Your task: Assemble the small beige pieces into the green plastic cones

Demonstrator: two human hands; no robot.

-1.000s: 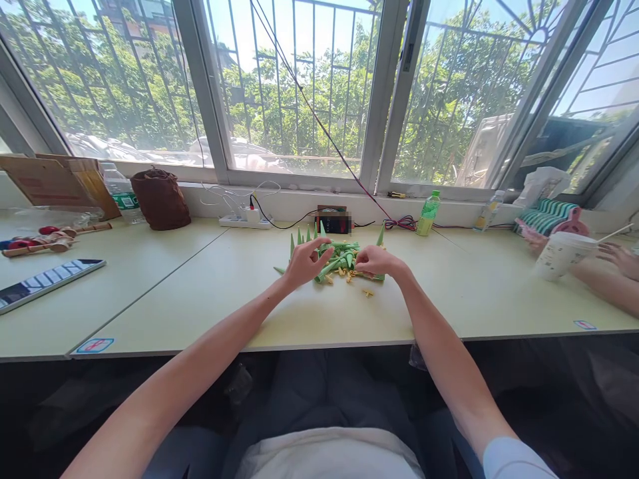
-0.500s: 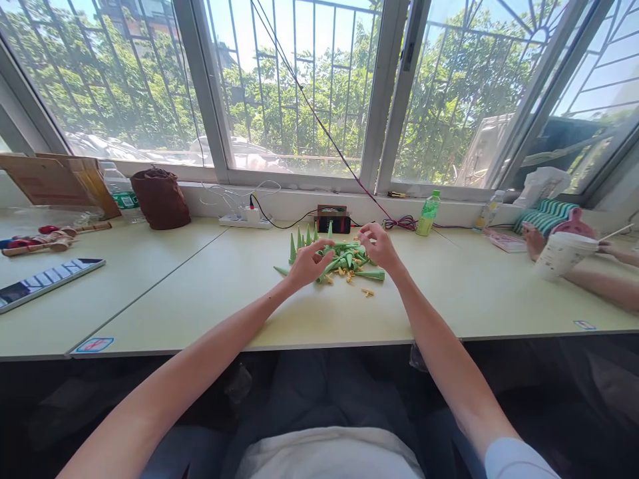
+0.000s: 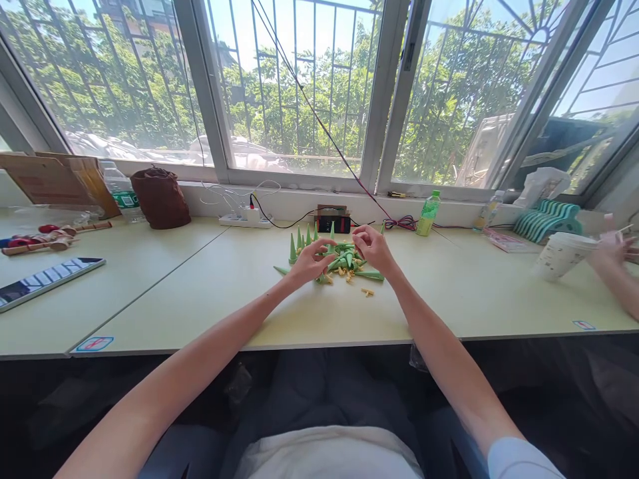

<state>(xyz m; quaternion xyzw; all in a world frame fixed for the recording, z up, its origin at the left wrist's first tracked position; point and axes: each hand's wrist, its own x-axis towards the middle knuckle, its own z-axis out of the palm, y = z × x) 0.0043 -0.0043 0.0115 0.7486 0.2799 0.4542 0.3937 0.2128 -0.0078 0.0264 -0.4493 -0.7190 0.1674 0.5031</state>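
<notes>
A heap of green cones (image 3: 345, 257) mixed with small yellow bits (image 3: 368, 292) lies on the pale table (image 3: 210, 293) in front of me. Several cones (image 3: 293, 248) stand upright at the heap's far left. My left hand (image 3: 309, 261) rests at the heap's left side, its fingers curled and pinched on a green cone. My right hand (image 3: 372, 247) hovers over the right side of the heap, fingers pinched together on a small piece I cannot make out.
A brown pouch (image 3: 160, 198), a water bottle (image 3: 120, 193), a power strip (image 3: 245, 219) and a green bottle (image 3: 428, 213) line the sill. A tablet (image 3: 47, 281) lies at left. At right, another person's hand (image 3: 612, 253) is by a paper cup (image 3: 562, 254).
My right hand lifted from the heap's right edge and moved up and inward over the pile. The left hand barely shifted. The other person's arms drew back at right.
</notes>
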